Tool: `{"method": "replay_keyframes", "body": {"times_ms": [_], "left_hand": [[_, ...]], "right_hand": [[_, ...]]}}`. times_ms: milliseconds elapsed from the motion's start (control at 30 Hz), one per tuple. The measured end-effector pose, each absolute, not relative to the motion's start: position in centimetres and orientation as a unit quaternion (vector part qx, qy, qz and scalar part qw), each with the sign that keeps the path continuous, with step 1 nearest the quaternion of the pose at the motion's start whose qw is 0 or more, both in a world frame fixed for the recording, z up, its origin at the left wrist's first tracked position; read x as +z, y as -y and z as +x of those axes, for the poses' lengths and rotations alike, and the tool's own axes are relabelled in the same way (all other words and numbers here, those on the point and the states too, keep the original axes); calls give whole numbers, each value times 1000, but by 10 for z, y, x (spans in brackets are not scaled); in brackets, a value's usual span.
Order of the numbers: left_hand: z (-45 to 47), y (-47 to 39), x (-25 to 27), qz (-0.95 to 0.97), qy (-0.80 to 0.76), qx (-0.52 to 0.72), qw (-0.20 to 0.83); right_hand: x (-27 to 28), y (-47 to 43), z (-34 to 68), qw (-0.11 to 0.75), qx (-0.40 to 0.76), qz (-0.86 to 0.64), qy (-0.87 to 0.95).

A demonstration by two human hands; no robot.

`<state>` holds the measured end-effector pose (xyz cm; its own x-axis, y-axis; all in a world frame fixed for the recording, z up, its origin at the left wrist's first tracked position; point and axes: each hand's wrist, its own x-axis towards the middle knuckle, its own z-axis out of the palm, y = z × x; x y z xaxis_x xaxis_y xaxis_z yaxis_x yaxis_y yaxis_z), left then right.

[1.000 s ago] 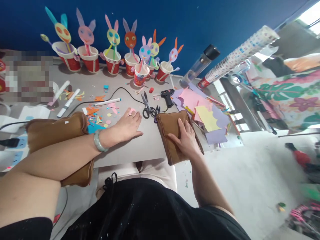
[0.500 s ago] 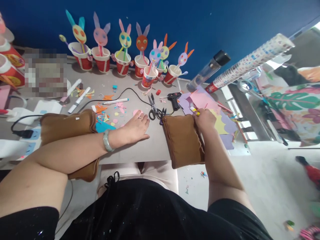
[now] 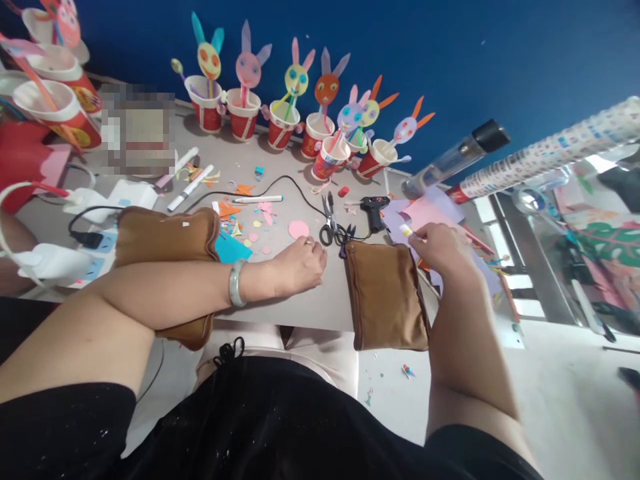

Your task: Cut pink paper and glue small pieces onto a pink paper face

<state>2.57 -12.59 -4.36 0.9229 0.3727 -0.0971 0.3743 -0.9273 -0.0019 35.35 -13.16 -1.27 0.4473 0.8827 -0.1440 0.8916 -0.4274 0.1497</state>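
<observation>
My left hand (image 3: 300, 267) rests on the grey table with its fingers curled in, and nothing shows in it. Just beyond its knuckles lies a pink paper circle (image 3: 299, 229). My right hand (image 3: 443, 250) is closed at the right over coloured paper sheets (image 3: 434, 205), its fingers round a small yellow and white stick (image 3: 405, 230), whose kind I cannot make out. Between the hands are black-handled scissors (image 3: 329, 220), a black glue gun (image 3: 374, 212) and a brown cushion pad (image 3: 385, 293) at the table edge.
Several red paper cups with rabbit faces (image 3: 284, 127) line the blue wall. Paper scraps (image 3: 230, 211), markers (image 3: 191, 188) and a blue paper piece (image 3: 233, 247) lie to the left. A power strip (image 3: 103, 252) sits far left; a clear tube (image 3: 440, 167) leans at the right.
My view has turned left. My left hand's fingers have curled in, and the pink circle is now uncovered. My right hand has shifted from the cushion's edge onto the paper sheets.
</observation>
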Motion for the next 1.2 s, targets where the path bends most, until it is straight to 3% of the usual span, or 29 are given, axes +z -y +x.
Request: {"method": "replay_keyframes", "body": {"times_ms": [100,233,367,633,967,1200], "left_hand": [[24,128,-43,965,-253,-74,1],[25,130,-47,958,-266,-100,29],[29,132,-54,952,-278,-112,57],[32,142,-69,958,-270,-80,61],[30,149,-78,966,-252,-55,4],[28,151,-80,959,-279,-55,-4]], "right_hand": [[0,130,321,-30,-29,799,-599],[-9,112,271,-254,-175,686,-659],[-40,92,229,-362,-310,604,-639],[-94,82,210,-395,-448,561,-574],[-96,81,235,-275,-296,639,-655],[-83,86,225,-328,-298,618,-650]]}}
